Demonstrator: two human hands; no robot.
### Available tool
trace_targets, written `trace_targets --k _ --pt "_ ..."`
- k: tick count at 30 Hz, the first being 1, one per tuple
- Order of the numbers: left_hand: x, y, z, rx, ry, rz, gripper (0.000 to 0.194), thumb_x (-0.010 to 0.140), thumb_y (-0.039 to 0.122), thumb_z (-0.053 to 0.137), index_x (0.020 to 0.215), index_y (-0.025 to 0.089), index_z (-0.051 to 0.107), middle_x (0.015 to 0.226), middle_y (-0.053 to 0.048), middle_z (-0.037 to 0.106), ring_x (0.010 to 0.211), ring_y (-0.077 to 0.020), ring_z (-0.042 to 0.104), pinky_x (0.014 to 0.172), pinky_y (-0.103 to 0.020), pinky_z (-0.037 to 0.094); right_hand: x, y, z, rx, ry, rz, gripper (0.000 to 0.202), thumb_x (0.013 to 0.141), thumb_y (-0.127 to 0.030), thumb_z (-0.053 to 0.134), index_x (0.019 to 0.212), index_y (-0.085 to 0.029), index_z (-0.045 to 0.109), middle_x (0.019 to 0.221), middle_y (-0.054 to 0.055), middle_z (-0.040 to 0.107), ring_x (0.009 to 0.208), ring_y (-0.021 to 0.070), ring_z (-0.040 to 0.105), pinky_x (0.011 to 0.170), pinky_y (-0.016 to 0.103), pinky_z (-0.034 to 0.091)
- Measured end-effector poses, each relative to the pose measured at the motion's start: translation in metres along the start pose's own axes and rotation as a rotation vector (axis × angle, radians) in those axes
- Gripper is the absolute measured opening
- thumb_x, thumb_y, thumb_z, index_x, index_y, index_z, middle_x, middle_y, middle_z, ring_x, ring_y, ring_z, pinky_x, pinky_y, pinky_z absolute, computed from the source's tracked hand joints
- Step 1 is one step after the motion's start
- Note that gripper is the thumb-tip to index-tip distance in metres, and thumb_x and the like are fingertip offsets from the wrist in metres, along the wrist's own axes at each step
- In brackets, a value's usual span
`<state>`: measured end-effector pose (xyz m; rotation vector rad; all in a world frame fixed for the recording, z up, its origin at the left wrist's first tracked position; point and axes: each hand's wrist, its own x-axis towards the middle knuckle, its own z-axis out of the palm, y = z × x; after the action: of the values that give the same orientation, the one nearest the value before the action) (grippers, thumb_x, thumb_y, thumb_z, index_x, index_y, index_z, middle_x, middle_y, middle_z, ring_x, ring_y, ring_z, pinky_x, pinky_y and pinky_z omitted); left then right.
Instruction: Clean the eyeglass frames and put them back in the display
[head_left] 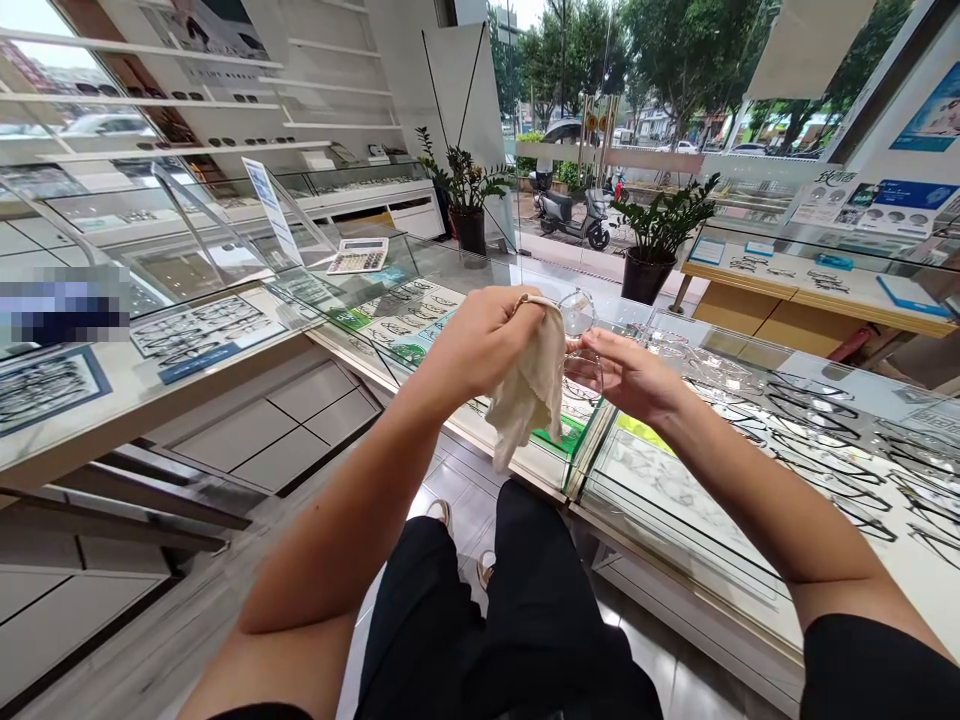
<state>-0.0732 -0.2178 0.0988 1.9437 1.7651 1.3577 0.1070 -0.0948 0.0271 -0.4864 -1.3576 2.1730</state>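
Observation:
My left hand (495, 335) is closed on a cream cloth (529, 395), which hangs down in folds from the fingers. Just to its right, my right hand (619, 370) pinches a pair of eyeglasses (577, 313) with clear round lenses and a thin frame. One lens stands above the fingertips, the other shows lower down by the palm. The top of the cloth is close beside the glasses; whether they touch, I cannot tell. Both hands are above a glass display case (566, 490).
Rows of eyeglasses (817, 430) lie in the case at right, more on the counter (45, 445) at left. A calculator (358, 255) rests on the glass top. Potted plants (651, 270) stand by the window, a scooter (574, 212) outside.

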Motion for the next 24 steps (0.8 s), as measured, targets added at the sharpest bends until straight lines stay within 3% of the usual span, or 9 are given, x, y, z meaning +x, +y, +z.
trace_targets --k 5,8,14,18,19,20,23,24 --pt "-0.007 0.010 -0.005 -0.027 -0.025 0.031 0.034 0.095 0.012 0.055 0.062 0.019 0.053 0.061 0.000 0.048 0.060 -0.0153 0.041 0.065 -0.033 0.024 -0.002 0.006 0.003 -0.032 0.031 -0.094 0.041 0.068 -0.047 0.106 0.084 -0.024 0.076 0.098 0.000 0.079 0.087 0.0150 0.072 0.093 0.032 0.058" --pt "-0.020 0.012 -0.003 0.114 0.034 0.110 0.028 0.093 0.015 0.058 0.065 0.019 0.059 0.064 -0.001 0.051 0.062 -0.0166 0.042 0.066 -0.033 0.025 -0.004 0.006 0.005 -0.081 0.065 -0.206 0.042 0.068 -0.052 0.105 0.083 -0.025 0.075 0.095 0.000 0.076 0.088 0.0161 0.068 0.095 0.034 0.057" --pt "-0.063 0.022 0.022 0.397 0.115 0.193 0.017 0.096 0.024 0.060 0.083 0.023 0.071 0.076 -0.006 0.068 0.068 -0.0216 0.053 0.066 -0.036 0.032 -0.007 0.003 0.007 -0.154 0.174 -0.417 0.039 0.075 -0.055 0.100 0.082 -0.028 0.074 0.096 0.002 0.077 0.096 0.0200 0.068 0.103 0.038 0.056" --pt "-0.080 0.029 0.037 0.113 -0.171 0.342 0.017 0.096 0.032 0.069 0.079 0.028 0.071 0.075 -0.005 0.072 0.069 -0.0222 0.062 0.065 -0.037 0.043 -0.009 -0.002 0.008 -0.157 0.181 -0.425 0.045 0.073 -0.058 0.100 0.085 -0.028 0.070 0.098 0.002 0.077 0.099 0.0213 0.071 0.098 0.038 0.058" --pt "-0.078 0.027 0.039 0.016 -0.178 0.344 0.019 0.097 0.033 0.069 0.079 0.028 0.071 0.075 -0.005 0.073 0.068 -0.0217 0.063 0.067 -0.037 0.047 -0.010 -0.004 0.008 -0.154 0.171 -0.417 0.046 0.072 -0.059 0.100 0.086 -0.028 0.069 0.099 0.001 0.077 0.098 0.0215 0.071 0.096 0.038 0.059" --pt "-0.074 0.023 0.041 -0.059 -0.116 0.310 0.019 0.099 0.033 0.067 0.081 0.027 0.071 0.077 -0.004 0.073 0.070 -0.0211 0.064 0.070 -0.037 0.050 -0.011 -0.006 0.008 -0.152 0.156 -0.410 0.047 0.072 -0.059 0.101 0.086 -0.028 0.069 0.099 0.001 0.078 0.097 0.0215 0.071 0.094 0.038 0.059" --pt "-0.054 0.003 0.047 -0.163 0.216 0.068 0.016 0.103 0.037 0.065 0.097 0.023 0.072 0.098 -0.006 0.078 0.089 -0.0208 0.070 0.085 -0.035 0.055 -0.013 -0.010 0.009 -0.157 0.094 -0.405 0.044 0.075 -0.058 0.100 0.085 -0.027 0.070 0.099 0.002 0.079 0.098 0.0216 0.072 0.095 0.038 0.060" --pt "-0.046 -0.006 0.050 -0.216 0.214 -0.006 0.020 0.101 0.041 0.070 0.106 0.022 0.073 0.107 -0.007 0.079 0.097 -0.0210 0.071 0.089 -0.034 0.055 -0.014 -0.010 0.009 -0.159 0.078 -0.403 0.043 0.076 -0.057 0.099 0.085 -0.027 0.070 0.099 0.002 0.079 0.099 0.0218 0.072 0.096 0.039 0.060"
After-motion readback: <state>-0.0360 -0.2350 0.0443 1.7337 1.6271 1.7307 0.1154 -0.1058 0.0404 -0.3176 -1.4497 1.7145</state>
